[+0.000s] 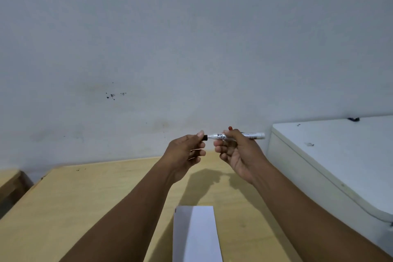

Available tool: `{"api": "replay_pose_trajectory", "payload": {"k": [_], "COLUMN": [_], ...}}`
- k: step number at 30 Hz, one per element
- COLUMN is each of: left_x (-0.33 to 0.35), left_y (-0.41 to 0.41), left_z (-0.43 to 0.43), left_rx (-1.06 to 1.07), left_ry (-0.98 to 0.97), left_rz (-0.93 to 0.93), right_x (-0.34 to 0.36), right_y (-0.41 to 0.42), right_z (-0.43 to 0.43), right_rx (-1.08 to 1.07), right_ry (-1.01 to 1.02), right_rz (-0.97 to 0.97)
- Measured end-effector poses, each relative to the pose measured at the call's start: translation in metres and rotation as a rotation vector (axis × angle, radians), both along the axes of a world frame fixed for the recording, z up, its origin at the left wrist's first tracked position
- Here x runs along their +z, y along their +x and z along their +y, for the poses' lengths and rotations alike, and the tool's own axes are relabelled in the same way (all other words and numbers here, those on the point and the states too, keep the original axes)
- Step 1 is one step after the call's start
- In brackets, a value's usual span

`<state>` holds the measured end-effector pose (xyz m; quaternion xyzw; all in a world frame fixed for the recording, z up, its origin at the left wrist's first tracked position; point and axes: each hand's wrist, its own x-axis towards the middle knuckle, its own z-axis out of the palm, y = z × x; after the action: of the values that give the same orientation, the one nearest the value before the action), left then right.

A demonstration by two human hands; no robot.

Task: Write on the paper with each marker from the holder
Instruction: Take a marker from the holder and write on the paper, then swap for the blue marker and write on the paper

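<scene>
I hold a white marker level in the air above the wooden table. My right hand grips its barrel, and a small red tip pokes up above those fingers. My left hand pinches the marker's black cap at the left end, still touching the barrel. A white sheet of paper lies on the table below my forearms, near the front edge. The marker holder is not in view.
A white cabinet-like top stands along the right, higher than the table. A pale wall rises behind. Another wooden piece sits at the far left, apart from the table.
</scene>
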<state>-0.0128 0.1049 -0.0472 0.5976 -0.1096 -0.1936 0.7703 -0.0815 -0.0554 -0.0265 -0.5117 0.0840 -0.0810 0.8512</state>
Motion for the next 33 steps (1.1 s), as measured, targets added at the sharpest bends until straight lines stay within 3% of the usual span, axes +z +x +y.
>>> {"api": "replay_pose_trajectory", "payload": {"k": [4,11,17,23,27,33], "left_x": [0.003,0.006,0.018,0.042,0.041,0.027], "left_y": [-0.001,0.010,0.028,0.057,0.073,0.080], "left_z": [-0.023,-0.046,-0.061,-0.098,-0.122,-0.146], "left_rx": [-0.023,0.045,0.208,0.319,0.314,0.127], "left_ry": [-0.051,0.042,0.156,0.371,0.604,0.908], "left_rz": [0.017,-0.058,-0.258,-0.587,-0.781,-0.865], "right_x": [-0.004,-0.013,0.008,0.010,0.001,-0.011], "right_y": [0.001,0.012,0.027,0.024,0.026,0.035], "right_z": [-0.014,-0.028,-0.066,-0.138,-0.165,-0.170], "right_rx": [-0.023,-0.012,0.118,-0.143,-0.182,-0.151], "right_ry": [0.021,0.092,-0.299,-0.734,-0.783,-0.847], "right_rz": [-0.015,-0.039,0.231,0.353,0.327,0.313]}}
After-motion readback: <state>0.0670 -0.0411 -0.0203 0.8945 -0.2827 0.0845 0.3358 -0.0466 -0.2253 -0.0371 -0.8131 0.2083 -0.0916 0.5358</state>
